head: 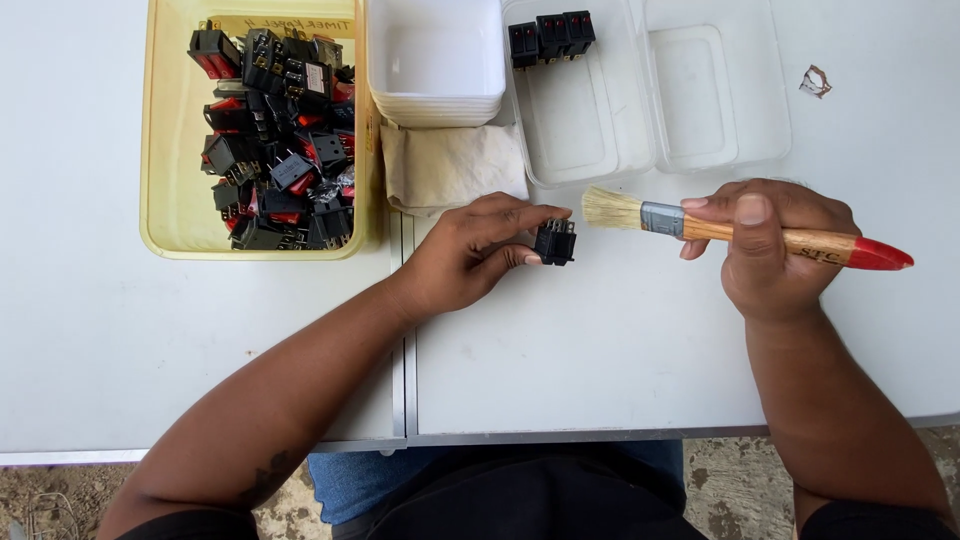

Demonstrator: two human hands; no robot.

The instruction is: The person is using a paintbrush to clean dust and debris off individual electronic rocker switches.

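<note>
The left hand pinches a small black switch between thumb and fingertips, holding it just above the white table near the middle of the scene, its metal terminals turned up. The right hand is closed around the wooden handle of a brush, whose pale bristles point left and sit just beside the switch without clearly touching it; the red end of the handle sticks out to the right. At the far left stands a yellow bin, heaped with black and red switches of the same kind. Just right of it is a stack of white trays, and under their near edge lies a crumpled cloth. Further right is a clear tray with three switches lined up in a row at its far edge, red faces up; beside it a second clear tray holds nothing visible. Judged from this layout, the work looks barely begun: three pieces are set aside in the clear tray, one is in hand at the brush, and the great bulk remains in the bin. A small scrap lies on the table at the far right.
</note>
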